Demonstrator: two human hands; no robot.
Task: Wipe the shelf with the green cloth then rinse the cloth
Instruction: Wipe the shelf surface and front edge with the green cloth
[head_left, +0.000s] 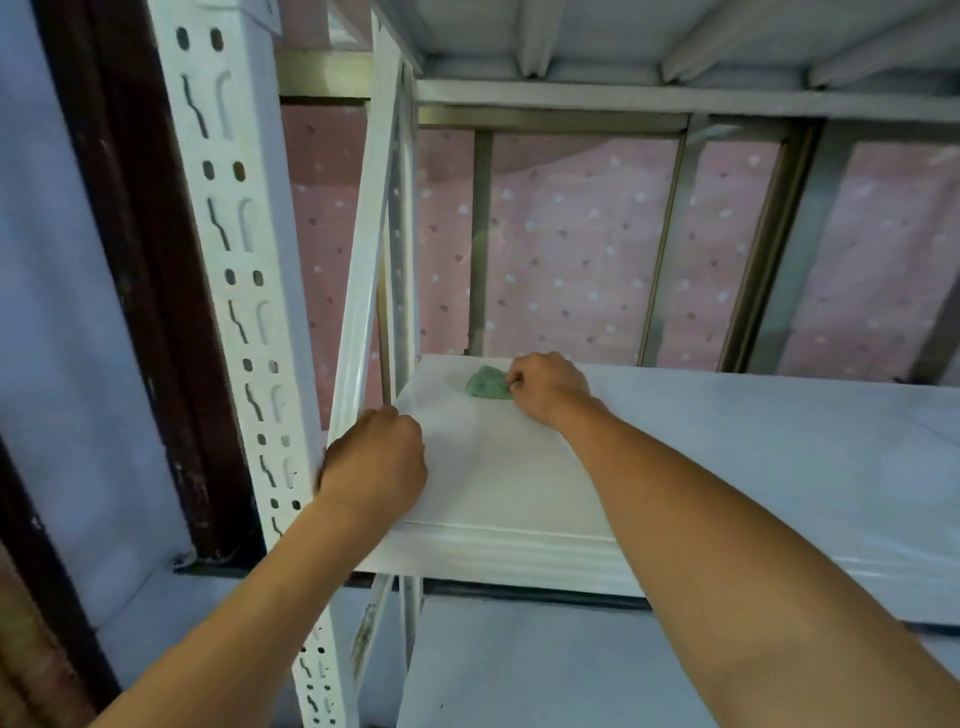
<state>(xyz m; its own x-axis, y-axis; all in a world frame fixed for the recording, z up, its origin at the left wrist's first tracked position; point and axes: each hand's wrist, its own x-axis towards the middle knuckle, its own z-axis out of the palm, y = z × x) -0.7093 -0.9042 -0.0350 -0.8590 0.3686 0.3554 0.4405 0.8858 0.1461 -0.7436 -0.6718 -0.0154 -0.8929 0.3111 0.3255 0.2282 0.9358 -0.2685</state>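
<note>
My right hand (545, 387) pinches the crumpled green cloth (485, 383) against the white metal shelf board (727, 441), near its back left corner. My left hand (376, 460) curls round the white slanted side rail (363, 270)

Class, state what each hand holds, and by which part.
Right hand pinches the green cloth by its right edge. Left hand curls against the slanted rail, low down; whether it grips cannot be told.
</note>
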